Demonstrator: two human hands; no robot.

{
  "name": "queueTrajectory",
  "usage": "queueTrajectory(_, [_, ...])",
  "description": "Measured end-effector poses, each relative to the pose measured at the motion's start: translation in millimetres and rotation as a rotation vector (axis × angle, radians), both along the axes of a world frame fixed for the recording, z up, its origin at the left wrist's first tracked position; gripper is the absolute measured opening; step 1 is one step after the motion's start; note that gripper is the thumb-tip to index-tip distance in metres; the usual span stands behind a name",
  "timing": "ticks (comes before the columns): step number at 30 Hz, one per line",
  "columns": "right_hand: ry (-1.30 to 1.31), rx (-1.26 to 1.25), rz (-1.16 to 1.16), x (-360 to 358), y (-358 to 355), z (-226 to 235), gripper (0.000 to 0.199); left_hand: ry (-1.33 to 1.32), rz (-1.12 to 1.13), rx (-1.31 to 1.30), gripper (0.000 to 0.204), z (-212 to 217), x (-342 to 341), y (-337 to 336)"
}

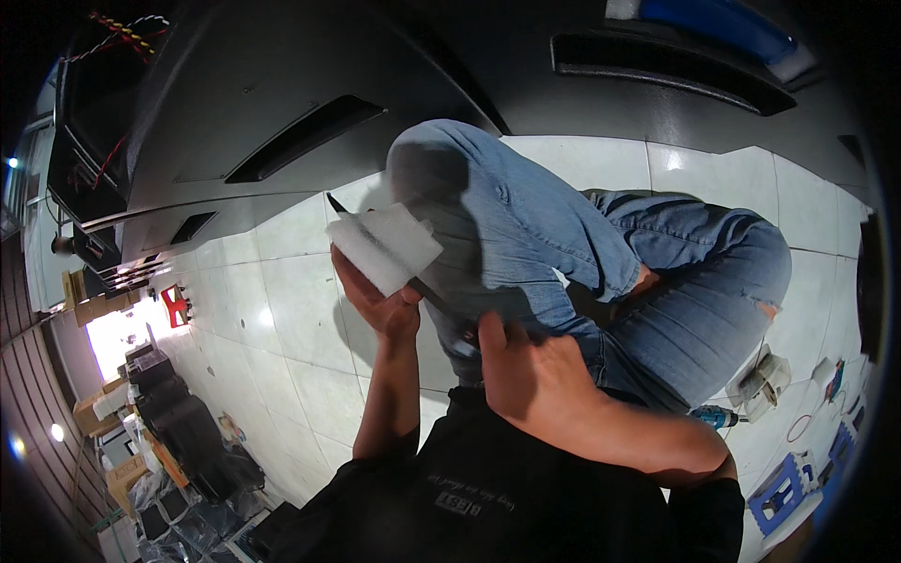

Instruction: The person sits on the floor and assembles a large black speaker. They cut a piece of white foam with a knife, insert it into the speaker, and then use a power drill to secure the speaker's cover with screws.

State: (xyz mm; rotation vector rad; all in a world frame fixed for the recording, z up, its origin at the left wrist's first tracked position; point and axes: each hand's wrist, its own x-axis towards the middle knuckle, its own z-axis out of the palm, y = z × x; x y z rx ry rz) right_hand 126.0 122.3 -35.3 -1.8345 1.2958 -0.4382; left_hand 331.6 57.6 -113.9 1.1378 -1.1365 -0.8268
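Note:
My left hand (383,308) is closed around a thick white foam piece (387,246) from below, in front of my raised knee. A thin dark strip (336,204) pokes out past the foam's far left corner. Dark material also shows at the foam's lower right, running toward my right hand (537,368). That hand is closed, fingers curled, close to my lap. What its fingertips pinch is hidden and in shadow.
Large black cabinets (282,84) with recessed handles stand ahead. A blue object (718,26) rests on top at right. On the tiled floor to the right are a drill (715,416), a plastic container (762,383) and a blue-white folding stool (784,493). Boxes (127,479) and a red stool (175,306) are left.

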Motion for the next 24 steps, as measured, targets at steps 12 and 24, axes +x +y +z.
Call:
queueTrajectory(12, [0.063,-0.249,-0.036,24.4,-24.5,-3.0,0.018,-0.123,-0.045,-0.002,0.113,-2.2,9.6,7.5])
queueTrajectory(24, [0.214,-0.363,-0.008,17.3,-7.0,2.5,0.018,-0.133,-0.048,-0.095,0.107,-16.3,16.9,15.0])
